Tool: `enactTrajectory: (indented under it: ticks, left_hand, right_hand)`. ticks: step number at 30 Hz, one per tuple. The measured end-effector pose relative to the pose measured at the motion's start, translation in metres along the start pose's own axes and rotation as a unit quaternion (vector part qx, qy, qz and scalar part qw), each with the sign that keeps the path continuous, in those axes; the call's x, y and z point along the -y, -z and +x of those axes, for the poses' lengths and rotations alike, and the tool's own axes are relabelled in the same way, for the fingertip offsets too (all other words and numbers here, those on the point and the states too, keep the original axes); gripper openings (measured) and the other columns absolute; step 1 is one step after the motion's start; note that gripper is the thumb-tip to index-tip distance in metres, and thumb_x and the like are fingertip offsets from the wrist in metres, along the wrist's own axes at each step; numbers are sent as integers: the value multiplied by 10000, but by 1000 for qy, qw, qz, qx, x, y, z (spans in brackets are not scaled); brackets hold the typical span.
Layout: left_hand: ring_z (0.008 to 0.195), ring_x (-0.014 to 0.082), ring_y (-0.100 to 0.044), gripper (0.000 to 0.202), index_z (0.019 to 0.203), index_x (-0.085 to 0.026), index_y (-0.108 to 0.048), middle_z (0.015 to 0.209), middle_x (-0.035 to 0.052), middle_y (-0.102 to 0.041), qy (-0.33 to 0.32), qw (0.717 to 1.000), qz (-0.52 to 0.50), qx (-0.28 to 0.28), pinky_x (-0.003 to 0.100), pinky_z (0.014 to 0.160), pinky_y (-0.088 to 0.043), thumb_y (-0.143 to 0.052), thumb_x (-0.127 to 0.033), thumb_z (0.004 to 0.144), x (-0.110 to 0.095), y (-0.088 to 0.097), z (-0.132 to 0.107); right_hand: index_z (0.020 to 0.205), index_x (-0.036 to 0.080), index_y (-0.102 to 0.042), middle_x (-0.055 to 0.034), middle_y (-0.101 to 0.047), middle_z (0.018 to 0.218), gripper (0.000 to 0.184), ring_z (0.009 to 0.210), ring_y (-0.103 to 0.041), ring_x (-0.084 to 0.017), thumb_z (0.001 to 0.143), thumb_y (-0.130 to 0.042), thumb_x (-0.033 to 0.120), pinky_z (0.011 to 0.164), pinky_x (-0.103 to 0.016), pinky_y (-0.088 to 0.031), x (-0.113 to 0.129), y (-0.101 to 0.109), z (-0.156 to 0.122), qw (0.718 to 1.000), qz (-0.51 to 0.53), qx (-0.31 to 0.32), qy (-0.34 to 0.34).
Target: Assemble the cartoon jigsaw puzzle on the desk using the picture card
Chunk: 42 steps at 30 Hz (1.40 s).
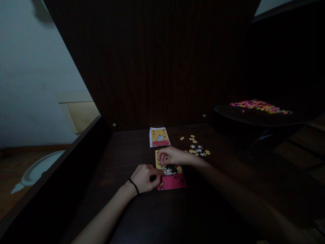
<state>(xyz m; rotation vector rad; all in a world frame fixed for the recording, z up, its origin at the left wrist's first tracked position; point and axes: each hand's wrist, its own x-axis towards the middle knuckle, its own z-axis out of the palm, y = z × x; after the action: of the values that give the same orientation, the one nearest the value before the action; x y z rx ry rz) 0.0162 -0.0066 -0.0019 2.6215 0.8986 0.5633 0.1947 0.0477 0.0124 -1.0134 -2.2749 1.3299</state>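
A partly filled jigsaw puzzle (174, 182) lies flat on dark wood, pink at the bottom and yellow above, with a white animal figure and a dark gap in the middle. My left hand (146, 178) rests at its left edge, index finger stretched onto the puzzle and thumb apart below. Over the upper part is my right hand (174, 156), fingers curled in and closed; what they hold, if anything, is hidden. Loose puzzle pieces (193, 146), yellow and white, lie just beyond the right wrist. Behind the puzzle is a reference picture (160, 137) with the same kind of design.
A tall dark wood panel (162, 67) rises behind the work surface, and a raised edge (58, 169) runs along the left. At right, a dark round-edged stool or table (243, 117) carries a pile of pink and yellow bits (261, 106). A white oval object (42, 167) stands low at left.
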Motion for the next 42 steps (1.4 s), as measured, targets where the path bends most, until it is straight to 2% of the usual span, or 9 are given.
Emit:
enactTrajectory:
  ticks: [8, 22, 31, 42]
  left_hand:
    - [582, 105, -577, 236, 837, -198, -654, 677, -5, -663, 6, 1000, -9, 11, 193, 610, -425, -454, -132, 729, 0, 1, 1]
    - [603, 112, -584, 239, 827, -201, -658, 687, -10, -667, 14, 1000, -11, 17, 191, 608, -423, -454, -133, 721, -1, 2, 0]
    - [579, 105, -576, 233, 819, -192, -659, 661, -7, -661, 8, 1000, -15, 10, 189, 595, -418, -455, -133, 724, -2, 2, 1]
    - [589, 108, -580, 238, 832, -197, -660, 682, -4, -666, 11, 1000, -11, 11, 192, 601, -419, -454, -141, 727, -2, 2, 1]
  right_hand:
    - [719, 134, -554, 34, -551, 633, 121, 584, -543, -78, 628, -612, 82, 536, -191, -453, 0, -2, 0, 1000, -9, -5, 3]
    - [744, 130, -587, 9, -586, 657, 87, 608, -555, -93, 668, -567, 91, 538, -198, -448, 3, 1, -1, 997, -68, -8, 33]
    - [755, 118, -579, 4, -570, 647, 141, 584, -536, -89, 651, -543, 29, 531, -201, -445, 7, 1, -2, 997, -79, -4, 18]
    - [757, 119, -591, 18, -568, 620, 153, 562, -527, -84, 638, -537, 41, 502, -187, -427, 8, 1, -2, 996, -85, -10, 13]
